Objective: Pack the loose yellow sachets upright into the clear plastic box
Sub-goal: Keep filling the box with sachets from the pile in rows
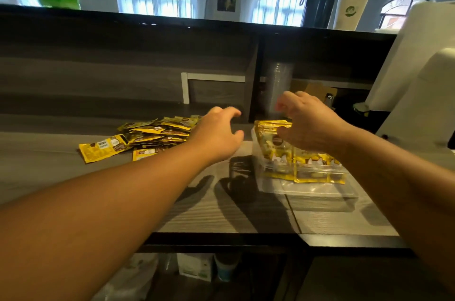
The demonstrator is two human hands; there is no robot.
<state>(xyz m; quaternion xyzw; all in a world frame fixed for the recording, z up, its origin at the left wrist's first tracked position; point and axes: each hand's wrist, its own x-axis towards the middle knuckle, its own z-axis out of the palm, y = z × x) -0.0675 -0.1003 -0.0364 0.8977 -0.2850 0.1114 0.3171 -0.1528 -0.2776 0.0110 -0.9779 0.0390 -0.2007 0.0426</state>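
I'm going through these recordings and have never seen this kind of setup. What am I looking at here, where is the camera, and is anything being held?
There is no machine: a person works with bare hands, and the single camera sits on their head, looking forward and down. On the grey counter lies a pile of loose yellow sachets at the left. To the right is a clear plastic box with sachets already standing in it. The left hand hovers open beside the pile, holding nothing. The right hand is at the tops of the sachets in the box; whether it grips one is unclear.
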